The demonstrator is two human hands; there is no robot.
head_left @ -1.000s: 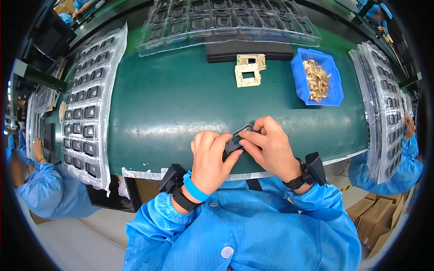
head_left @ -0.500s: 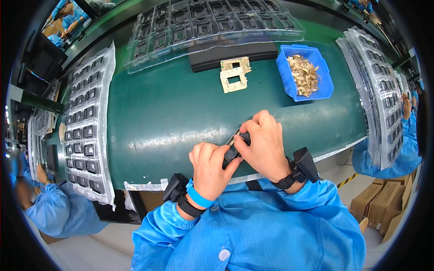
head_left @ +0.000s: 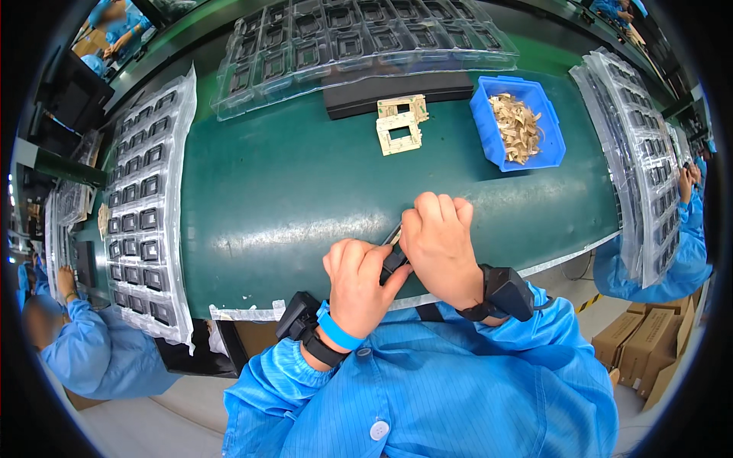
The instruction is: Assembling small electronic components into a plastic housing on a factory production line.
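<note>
Between my two hands, near the front edge of the green mat [head_left: 305,183], is a small black frame-like part [head_left: 393,262], mostly covered by my fingers. My left hand [head_left: 357,278] pinches its near left end between thumb and fingers. Over its far right side lies my right hand [head_left: 441,246], with fingers curled down onto the part; the fingertips are hidden under the hand. A thin light edge shows along the part's far end. Beyond the hands, two cream-coloured sheets with square cut-outs [head_left: 401,136] lie on the mat.
A blue bin [head_left: 555,137] of tan paper-like strips [head_left: 516,126] stands at the far right. Clear trays of black frames line the back [head_left: 343,49], the left [head_left: 145,206] and the right [head_left: 649,153]. A long black block [head_left: 359,99] lies before the back tray. Co-workers sit at both sides.
My right hand has rolled over the part, its fingers now turned down and covering more of it. My left hand stays nearly in place, still holding the near end.
</note>
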